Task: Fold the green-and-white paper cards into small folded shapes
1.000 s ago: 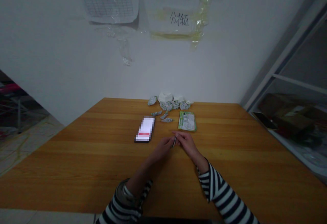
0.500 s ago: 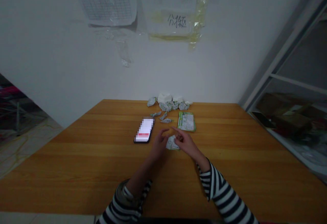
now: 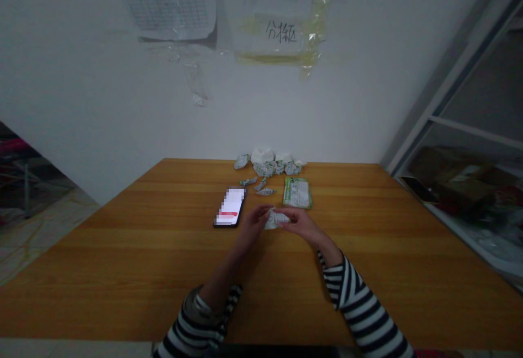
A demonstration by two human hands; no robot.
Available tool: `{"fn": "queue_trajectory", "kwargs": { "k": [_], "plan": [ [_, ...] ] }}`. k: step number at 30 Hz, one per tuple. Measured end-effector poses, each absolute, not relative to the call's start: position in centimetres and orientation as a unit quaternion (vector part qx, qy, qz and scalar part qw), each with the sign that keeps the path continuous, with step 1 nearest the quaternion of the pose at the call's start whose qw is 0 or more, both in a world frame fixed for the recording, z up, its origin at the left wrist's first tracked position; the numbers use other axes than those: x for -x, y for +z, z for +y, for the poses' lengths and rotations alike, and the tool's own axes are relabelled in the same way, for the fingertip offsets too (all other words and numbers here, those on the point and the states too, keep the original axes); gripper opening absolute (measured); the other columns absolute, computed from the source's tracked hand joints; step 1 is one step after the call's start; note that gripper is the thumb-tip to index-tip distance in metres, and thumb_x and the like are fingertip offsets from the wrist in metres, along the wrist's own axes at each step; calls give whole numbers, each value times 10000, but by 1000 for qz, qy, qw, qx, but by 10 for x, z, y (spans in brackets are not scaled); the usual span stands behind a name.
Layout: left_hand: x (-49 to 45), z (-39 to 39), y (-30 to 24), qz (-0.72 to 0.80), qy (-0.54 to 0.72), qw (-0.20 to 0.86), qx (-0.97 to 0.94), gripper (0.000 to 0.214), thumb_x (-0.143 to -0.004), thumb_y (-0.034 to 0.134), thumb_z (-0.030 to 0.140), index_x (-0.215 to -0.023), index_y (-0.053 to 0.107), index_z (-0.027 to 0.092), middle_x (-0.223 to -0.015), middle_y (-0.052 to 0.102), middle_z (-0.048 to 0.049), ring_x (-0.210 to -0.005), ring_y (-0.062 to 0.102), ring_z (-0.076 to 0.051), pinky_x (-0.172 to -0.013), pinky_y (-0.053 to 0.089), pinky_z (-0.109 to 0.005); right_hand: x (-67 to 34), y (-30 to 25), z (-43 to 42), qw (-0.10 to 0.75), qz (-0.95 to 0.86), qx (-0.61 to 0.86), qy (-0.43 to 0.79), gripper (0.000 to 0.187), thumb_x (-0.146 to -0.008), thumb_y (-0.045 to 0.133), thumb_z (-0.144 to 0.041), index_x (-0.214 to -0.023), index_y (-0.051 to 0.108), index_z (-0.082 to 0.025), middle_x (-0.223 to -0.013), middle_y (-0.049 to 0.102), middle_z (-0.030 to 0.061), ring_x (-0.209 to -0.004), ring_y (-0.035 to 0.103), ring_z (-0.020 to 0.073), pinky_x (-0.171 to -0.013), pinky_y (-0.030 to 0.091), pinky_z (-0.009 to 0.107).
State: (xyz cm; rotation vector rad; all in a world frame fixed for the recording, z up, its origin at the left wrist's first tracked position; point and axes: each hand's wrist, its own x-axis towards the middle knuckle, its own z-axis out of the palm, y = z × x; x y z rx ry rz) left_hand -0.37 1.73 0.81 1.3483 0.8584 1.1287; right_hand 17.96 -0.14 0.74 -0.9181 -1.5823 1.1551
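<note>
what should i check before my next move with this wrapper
1. Wrapper held between both hands: ok
2. Left hand and right hand both on it: ok
3. Phone apart from left hand: ok
4. Green printed packet apart from right hand: ok
5. Small folded pieces lying beyond the hands, untouched: ok
6. Wrapper's creases and printing readable: cannot tell, too small and dim
</note>
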Motion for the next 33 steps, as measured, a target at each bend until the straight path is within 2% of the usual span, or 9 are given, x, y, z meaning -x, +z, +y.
{"fn": "queue_trajectory", "kwargs": {
  "k": [3, 7, 12, 15, 20, 29, 33],
  "plan": [
    [6, 17, 13, 380, 475, 554, -569, 356, -732, 693, 426, -954, 721, 148, -1017, 727, -102, -974, 643, -269, -867, 483, -375, -181, 10, -3, 460, -666, 358, 466, 515, -679, 776, -320, -1173, 653, -244, -1195, 628, 73, -1050, 590, 219, -884, 480, 363],
    [7, 15, 19, 373, 441, 580, -574, 437, -691, 743, 400, -1052, 711, 156, -1079, 715, -99, -1017, 633, -288, -910, 467, -404, -182, 9, -1, 475, -648, 359, 475, 479, -724, 739, -365, -1178, 650, -238, -1193, 635, 76, -1046, 601, 217, -909, 470, 379],
    [4, 9, 22, 363, 418, 611, -566, 647, -552, 844, 266, -1165, 653, 186, -1050, 725, -67, -937, 658, -259, -865, 490, -395, -183, 8, 0, 499, -621, 397, 455, 371, -777, 680, -426, -1091, 701, -229, -1135, 679, 81, -1027, 618, 231, -939, 451, 417],
    [2, 7, 22, 355, 418, 625, -556, 710, -521, 855, 226, -1194, 631, 175, -1049, 723, -70, -928, 661, -252, -854, 499, -388, -185, 5, 2, 499, -621, 395, 457, 396, -747, 717, -409, -1098, 698, -225, -1119, 688, 83, -1016, 625, 235, -936, 456, 424],
    [5, 8, 23, 365, 425, 606, -564, 659, -557, 835, 229, -1182, 638, 163, -1102, 706, -89, -1009, 640, -285, -896, 487, -412, -187, 2, 4, 485, -629, 376, 477, 525, -663, 798, -339, -1158, 663, -229, -1184, 654, 82, -1046, 617, 235, -930, 471, 406],
    [5, 11, 21, 368, 436, 593, -569, 513, -662, 778, 333, -1133, 673, 159, -1112, 706, -90, -1020, 641, -274, -942, 460, -405, -182, 10, -2, 505, -602, 395, 476, 402, -743, 712, -426, -1085, 705, -214, -1123, 696, 86, -1011, 636, 234, -921, 465, 403],
    [5, 14, 19, 399, 441, 570, -567, 455, -697, 734, 423, -1040, 718, 126, -1039, 729, -106, -939, 664, -271, -863, 495, -375, -177, 4, 0, 519, -572, 406, 490, 356, -730, 713, -441, -995, 741, -204, -993, 744, 72, -886, 672, 223, -844, 495, 378]
  ]
}}
